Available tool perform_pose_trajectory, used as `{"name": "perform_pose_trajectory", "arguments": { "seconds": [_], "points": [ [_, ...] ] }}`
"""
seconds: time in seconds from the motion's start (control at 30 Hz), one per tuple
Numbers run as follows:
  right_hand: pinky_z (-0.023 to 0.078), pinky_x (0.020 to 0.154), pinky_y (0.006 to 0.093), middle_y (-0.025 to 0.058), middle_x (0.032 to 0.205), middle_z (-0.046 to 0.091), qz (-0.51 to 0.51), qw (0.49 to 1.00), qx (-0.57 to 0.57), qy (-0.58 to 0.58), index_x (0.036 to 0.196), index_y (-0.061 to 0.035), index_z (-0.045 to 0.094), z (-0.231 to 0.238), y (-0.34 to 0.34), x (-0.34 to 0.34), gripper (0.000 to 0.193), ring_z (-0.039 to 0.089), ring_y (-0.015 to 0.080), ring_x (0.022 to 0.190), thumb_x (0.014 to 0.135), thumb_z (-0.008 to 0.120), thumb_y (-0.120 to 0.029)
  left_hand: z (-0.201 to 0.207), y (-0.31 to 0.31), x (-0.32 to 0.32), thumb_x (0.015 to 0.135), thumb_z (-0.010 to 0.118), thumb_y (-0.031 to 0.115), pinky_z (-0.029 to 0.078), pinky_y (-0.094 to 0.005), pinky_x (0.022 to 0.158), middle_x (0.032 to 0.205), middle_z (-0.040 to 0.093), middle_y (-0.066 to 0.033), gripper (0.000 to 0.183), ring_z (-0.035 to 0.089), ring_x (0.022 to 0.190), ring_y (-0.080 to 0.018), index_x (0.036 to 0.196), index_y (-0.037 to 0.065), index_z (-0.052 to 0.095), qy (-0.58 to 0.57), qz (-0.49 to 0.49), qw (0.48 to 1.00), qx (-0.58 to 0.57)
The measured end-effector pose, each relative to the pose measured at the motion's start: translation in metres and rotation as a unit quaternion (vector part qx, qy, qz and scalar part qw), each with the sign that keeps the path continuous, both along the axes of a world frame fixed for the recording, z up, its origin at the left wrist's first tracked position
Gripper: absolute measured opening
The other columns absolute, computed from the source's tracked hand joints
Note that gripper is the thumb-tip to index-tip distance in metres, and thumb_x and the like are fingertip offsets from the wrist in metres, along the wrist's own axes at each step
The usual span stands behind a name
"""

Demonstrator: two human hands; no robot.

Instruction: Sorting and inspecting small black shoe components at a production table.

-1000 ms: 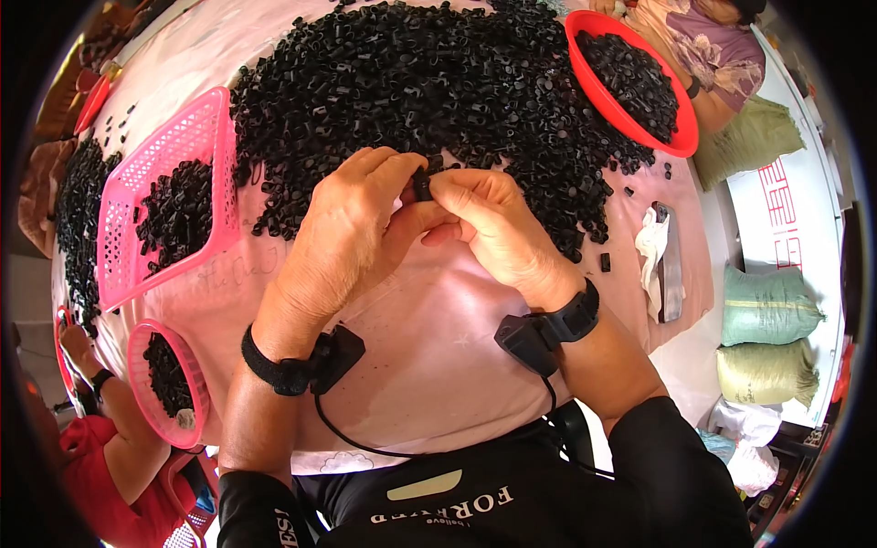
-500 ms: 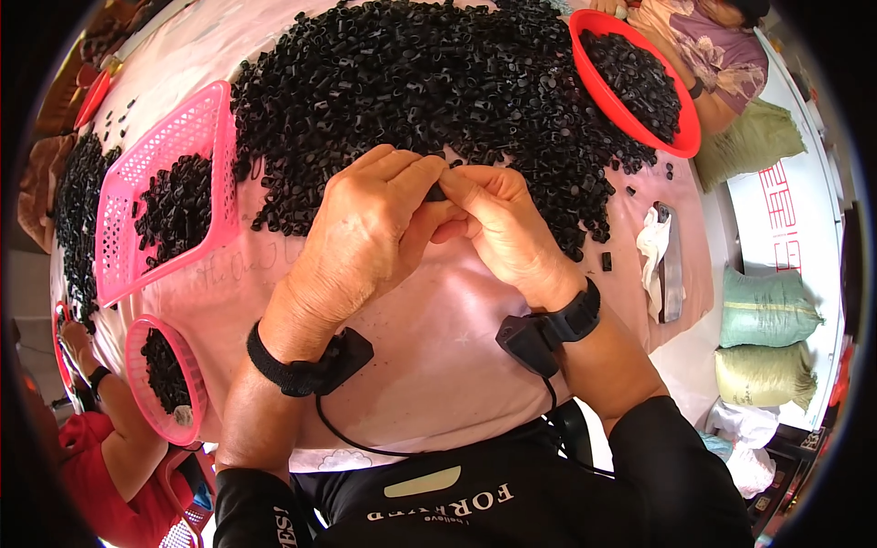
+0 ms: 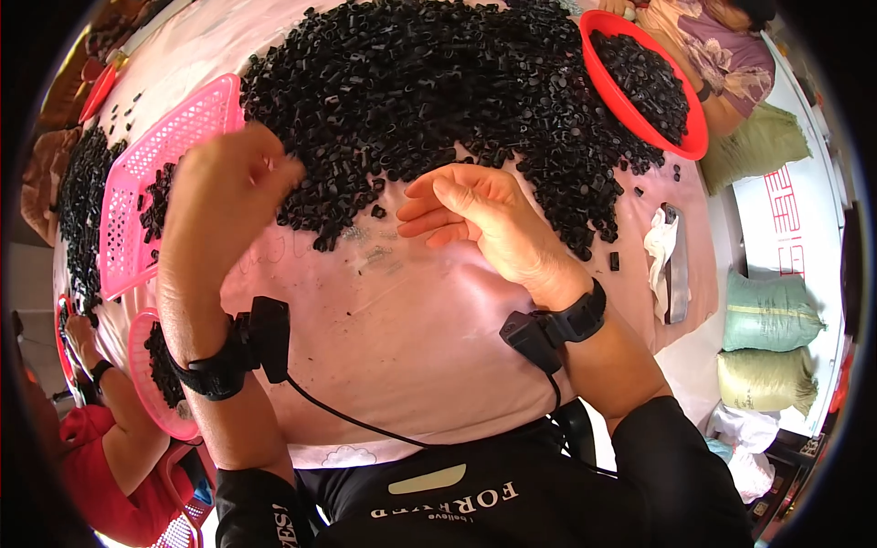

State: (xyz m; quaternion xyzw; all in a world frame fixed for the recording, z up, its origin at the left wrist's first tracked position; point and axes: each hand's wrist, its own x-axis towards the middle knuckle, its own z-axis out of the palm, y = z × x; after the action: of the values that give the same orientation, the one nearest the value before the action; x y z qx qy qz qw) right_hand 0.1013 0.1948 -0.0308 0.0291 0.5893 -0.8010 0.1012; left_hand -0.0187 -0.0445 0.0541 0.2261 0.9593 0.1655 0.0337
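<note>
A big heap of small black plastic parts (image 3: 411, 87) covers the far part of the cloth-covered table. My left hand (image 3: 219, 178) hovers over the right side of a pink rectangular basket (image 3: 215, 102), which holds more of these parts. Motion smears its fingers, so what they hold, if anything, cannot be made out. In front of the heap, my right hand (image 3: 498, 224) is open, its fingers loosely curved and apart with nothing in them. Both wrists carry black straps with small black boxes and cables.
A round pink basket (image 3: 137, 370) with black parts stands at the left, partly behind my left forearm. A red basin (image 3: 696, 144) of parts sits far right, beside another person. A metal bar (image 3: 674, 274) and white cloth (image 3: 658, 247) lie right. Another person in red (image 3: 119, 466) sits left.
My hands were together before the heap, fingers around a small black piece. Now they are apart: the left has swung left to the pink basket, and the right has opened, staying nearly in place.
</note>
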Motion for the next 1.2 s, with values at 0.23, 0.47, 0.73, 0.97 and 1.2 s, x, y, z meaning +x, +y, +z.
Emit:
{"name": "perform_pose_trajectory", "arguments": {
  "seconds": [0.23,0.47,0.73,0.97,1.2],
  "points": [
    [0.055,0.094,0.0333,0.0108,0.120,0.068,0.025,0.999,-0.026,0.034,0.128,-0.0001,0.062,-0.011,-0.005,-0.004,0.042,0.067,0.0202,0.112,0.106,0.058,-0.035,-0.011,0.008,0.017,0.067,0.081,0.016,0.055,-0.0453,0.079,0.094,0.070,-0.0249,0.056,0.068,0.094,-0.0413,0.117,-0.001,0.063,-0.076,-0.102,0.988,-0.082],
    [0.049,0.104,0.0336,0.0105,0.129,0.065,0.056,0.996,0.007,0.063,0.135,0.0003,0.059,-0.014,-0.013,-0.001,0.038,0.060,0.0189,0.121,0.105,0.059,-0.022,-0.043,0.014,0.007,0.065,0.082,0.009,0.053,-0.0424,0.068,0.071,0.066,-0.0173,0.063,0.069,0.072,-0.0351,0.123,-0.001,0.062,-0.057,-0.124,0.990,-0.025],
    [0.043,0.111,0.0342,0.0120,0.135,0.062,0.107,0.986,0.111,0.069,0.142,0.0029,0.054,-0.013,-0.010,-0.001,0.041,0.057,0.0201,0.128,0.104,0.057,-0.012,-0.057,0.041,0.012,0.079,0.076,0.001,0.055,-0.0335,0.066,0.081,0.070,-0.0174,0.049,0.074,0.080,-0.0217,0.126,0.000,0.062,-0.008,-0.088,0.987,0.133],
    [0.038,0.117,0.0375,0.0147,0.149,0.053,0.024,0.993,0.058,0.103,0.145,0.0032,0.051,-0.013,-0.013,-0.001,0.045,0.048,0.0227,0.139,0.103,0.058,-0.013,-0.064,0.047,0.008,0.089,0.064,-0.005,0.056,-0.0331,0.076,0.124,0.064,-0.0174,0.044,0.073,0.093,-0.0248,0.133,0.003,0.060,0.006,-0.154,0.945,0.290],
    [0.036,0.118,0.0393,0.0155,0.149,0.053,0.025,0.995,0.055,0.083,0.145,0.0038,0.050,-0.011,-0.011,-0.002,0.047,0.049,0.0251,0.139,0.102,0.060,-0.012,-0.080,0.040,-0.001,0.097,0.055,0.003,0.047,-0.0396,0.106,0.142,0.056,-0.0204,0.045,0.056,0.131,-0.0357,0.141,0.001,0.052,0.122,-0.007,0.979,0.162]
  ]
}}
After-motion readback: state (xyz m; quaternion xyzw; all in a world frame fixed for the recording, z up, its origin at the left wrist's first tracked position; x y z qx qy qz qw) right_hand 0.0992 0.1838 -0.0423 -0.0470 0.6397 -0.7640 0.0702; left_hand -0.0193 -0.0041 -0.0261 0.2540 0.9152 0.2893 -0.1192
